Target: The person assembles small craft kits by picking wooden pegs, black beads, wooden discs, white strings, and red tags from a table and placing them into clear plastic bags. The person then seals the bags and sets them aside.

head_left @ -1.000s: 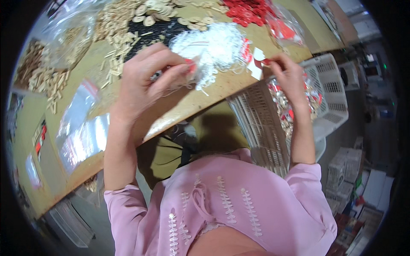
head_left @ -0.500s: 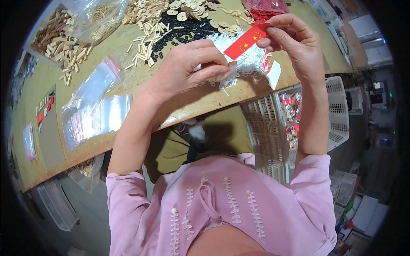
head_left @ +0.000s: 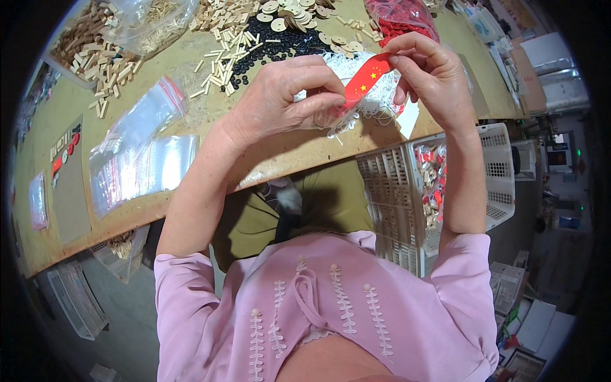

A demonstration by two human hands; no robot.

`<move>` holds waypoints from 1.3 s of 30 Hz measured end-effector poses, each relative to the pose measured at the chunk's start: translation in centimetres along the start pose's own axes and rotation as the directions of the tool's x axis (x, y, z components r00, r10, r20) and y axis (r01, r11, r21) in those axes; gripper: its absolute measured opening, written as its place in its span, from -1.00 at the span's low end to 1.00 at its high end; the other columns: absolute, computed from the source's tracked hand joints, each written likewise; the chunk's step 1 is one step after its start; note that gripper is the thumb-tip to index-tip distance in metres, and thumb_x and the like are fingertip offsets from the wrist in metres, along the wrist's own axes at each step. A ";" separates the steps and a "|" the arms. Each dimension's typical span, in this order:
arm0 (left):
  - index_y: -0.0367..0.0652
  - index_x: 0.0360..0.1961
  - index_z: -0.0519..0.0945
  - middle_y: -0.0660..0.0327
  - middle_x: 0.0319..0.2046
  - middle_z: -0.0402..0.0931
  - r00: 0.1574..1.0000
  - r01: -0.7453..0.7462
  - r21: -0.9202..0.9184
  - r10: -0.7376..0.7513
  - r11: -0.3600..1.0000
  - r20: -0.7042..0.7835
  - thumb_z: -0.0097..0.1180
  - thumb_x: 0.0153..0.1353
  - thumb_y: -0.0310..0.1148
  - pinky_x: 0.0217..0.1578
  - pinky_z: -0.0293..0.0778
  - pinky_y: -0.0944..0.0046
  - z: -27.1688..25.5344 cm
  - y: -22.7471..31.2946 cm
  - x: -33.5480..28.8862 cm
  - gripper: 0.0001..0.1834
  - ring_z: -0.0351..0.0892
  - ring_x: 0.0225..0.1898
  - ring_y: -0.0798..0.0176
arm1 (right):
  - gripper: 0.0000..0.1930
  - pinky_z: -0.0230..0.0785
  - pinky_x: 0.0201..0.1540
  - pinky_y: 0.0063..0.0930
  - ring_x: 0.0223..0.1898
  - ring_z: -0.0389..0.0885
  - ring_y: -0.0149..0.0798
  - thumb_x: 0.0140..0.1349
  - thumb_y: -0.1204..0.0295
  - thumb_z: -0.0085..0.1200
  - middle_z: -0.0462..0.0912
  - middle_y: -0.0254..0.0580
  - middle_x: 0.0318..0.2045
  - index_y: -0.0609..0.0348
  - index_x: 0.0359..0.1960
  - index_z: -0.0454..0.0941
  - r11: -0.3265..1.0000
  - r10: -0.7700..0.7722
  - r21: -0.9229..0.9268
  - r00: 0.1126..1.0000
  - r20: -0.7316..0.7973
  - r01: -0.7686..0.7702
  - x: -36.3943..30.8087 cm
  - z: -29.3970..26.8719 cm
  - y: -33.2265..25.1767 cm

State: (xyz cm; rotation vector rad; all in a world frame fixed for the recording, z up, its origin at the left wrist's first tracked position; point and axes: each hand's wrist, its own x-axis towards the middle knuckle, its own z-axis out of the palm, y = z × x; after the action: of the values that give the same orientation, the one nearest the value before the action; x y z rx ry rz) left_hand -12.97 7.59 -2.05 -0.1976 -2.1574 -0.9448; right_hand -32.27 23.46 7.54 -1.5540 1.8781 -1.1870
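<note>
A red flag strip with yellow stars (head_left: 370, 77) spans the gap between my hands, slightly curved. My right hand (head_left: 428, 79) pinches its upper right end between thumb and forefinger. The fingers of my left hand (head_left: 280, 95) are closed at its lower left end, on what looks like a small clear plastic bag (head_left: 336, 114). The lower end of the strip looks pinkish through the film; my left fingers partly hide the bag. Behind the strip lies a pile of white string (head_left: 380, 108). A white card (head_left: 408, 120) lies by the string, below my right hand.
Clear zip bags (head_left: 143, 162) lie on the table at left, near a sample board (head_left: 70, 191). Wooden sticks (head_left: 223, 60), black beads (head_left: 273, 48), wooden discs (head_left: 340, 43) and a bag of red pieces (head_left: 404, 22) cover the back. White crates (head_left: 389, 194) stand below the table edge.
The strip's lower left end has come to my left fingers, and the strip now bends. My right hand has shifted slightly left and down. The view has moved a little.
</note>
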 end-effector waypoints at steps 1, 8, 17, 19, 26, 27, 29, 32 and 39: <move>-0.20 -0.30 0.70 0.18 -0.39 0.63 1.000 -0.005 0.002 0.005 1.000 -0.012 0.34 0.21 -0.38 -0.28 0.56 0.23 0.0 -0.1 0.0 -0.88 0.66 -0.31 0.15 | -0.86 0.30 -0.63 -0.75 -0.58 0.63 -0.59 0.44 0.55 0.08 0.72 -0.33 -0.34 0.22 -0.05 0.64 0.999 0.033 -0.002 0.999 0.006 -0.033 0.0 0.1 -0.4; -0.25 -0.30 0.69 0.20 -0.39 0.62 0.999 -0.032 -0.016 0.032 0.999 -0.020 0.32 0.23 -0.48 -0.27 0.52 0.29 0.2 0.0 0.0 -0.92 0.61 -0.33 0.23 | -0.89 0.39 -0.63 -0.65 -0.66 0.55 -0.58 0.39 0.55 0.06 0.70 -0.33 -0.42 0.23 -0.17 0.64 0.999 0.050 0.003 0.976 0.212 -0.052 -0.5 3.2 -0.1; -0.16 -0.31 0.69 0.17 -0.38 0.63 0.995 0.031 0.105 -0.020 0.994 -0.101 0.35 0.20 -0.34 -0.31 0.59 0.19 0.1 0.3 -0.1 -0.86 0.68 -0.33 0.08 | -0.89 0.35 -0.64 -0.66 -0.64 0.52 -0.61 0.44 0.49 0.10 0.69 -0.37 -0.41 0.27 -0.14 0.63 0.967 0.234 0.003 0.892 0.387 -0.255 -0.1 2.9 -0.7; -0.17 -0.32 0.69 0.16 -0.38 0.62 0.993 0.048 0.092 -0.037 0.995 -0.116 0.35 0.21 -0.34 -0.32 0.58 0.19 -0.1 0.3 -0.1 -0.86 0.67 -0.34 0.07 | -0.89 0.37 -0.60 -0.70 -0.60 0.52 -0.65 0.45 0.47 0.12 0.68 -0.41 -0.39 0.26 -0.13 0.62 0.955 0.231 0.081 0.885 0.404 -0.286 -0.3 2.7 -0.7; -0.18 -0.32 0.70 0.18 -0.41 0.61 0.997 -0.016 -0.018 0.014 1.000 -0.078 0.36 0.20 -0.38 -0.33 0.55 0.25 -0.5 0.5 0.1 -0.89 0.65 -0.37 0.15 | -0.90 0.43 -0.36 -0.62 -0.41 0.61 -0.55 0.34 0.51 0.25 0.68 -0.39 -0.34 0.30 -0.20 0.66 0.990 0.035 -0.138 0.940 0.338 0.013 -1.2 2.4 -0.7; -0.20 -0.29 0.71 0.22 -0.41 0.62 0.998 -0.025 -0.051 0.022 0.998 -0.060 0.34 0.23 -0.41 -0.31 0.53 0.32 -0.6 0.4 0.2 -0.90 0.64 -0.37 0.27 | -0.90 0.44 -0.31 -0.58 -0.36 0.63 -0.51 0.31 0.52 0.27 0.68 -0.38 -0.35 0.31 -0.22 0.67 0.983 -0.004 -0.169 0.944 0.331 0.064 -1.4 2.1 -0.9; -0.25 -0.25 0.70 0.24 -0.37 0.65 0.966 0.125 -0.330 -0.190 0.936 -0.173 0.31 0.29 -0.44 -0.27 0.53 0.37 0.2 1.2 -0.4 -0.90 0.63 -0.33 0.39 | -0.88 0.47 -0.22 -0.50 -0.29 0.66 -0.46 0.26 0.52 0.29 0.71 -0.29 -0.33 0.33 -0.25 0.69 0.963 -0.125 -0.200 0.957 0.262 0.180 -2.1 1.4 -0.9; -0.22 -0.18 0.70 0.16 -0.33 0.68 0.941 0.278 -0.053 -0.282 0.959 -0.188 0.27 0.30 -0.40 -0.23 0.56 0.29 0.9 1.9 -2.9 -0.86 0.67 -0.31 0.24 | -0.88 0.49 -0.10 -0.43 -0.20 0.69 -0.35 0.24 0.53 0.28 0.74 -0.21 -0.31 0.32 -0.23 0.71 0.953 -0.162 -0.228 0.972 0.171 0.199 -4.2 -0.7 -0.7; -0.05 -0.12 0.67 0.24 -0.23 0.57 0.975 0.182 0.481 -0.221 0.858 0.025 0.33 0.19 -0.29 -0.04 0.48 0.12 7.2 3.8 -7.9 -0.76 0.54 -0.12 0.10 | -0.88 0.49 -0.14 -0.46 -0.21 0.69 -0.31 0.24 0.59 0.25 0.73 -0.16 -0.27 0.32 -0.20 0.72 0.965 -0.066 -0.251 0.996 0.061 0.080 -8.7 -0.5 0.4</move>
State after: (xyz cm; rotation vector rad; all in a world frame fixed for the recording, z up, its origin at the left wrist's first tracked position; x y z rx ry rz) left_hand -10.01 16.40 -8.58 0.2434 -2.4468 -0.4900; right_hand -30.41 31.83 5.84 -1.7837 2.0170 -0.9548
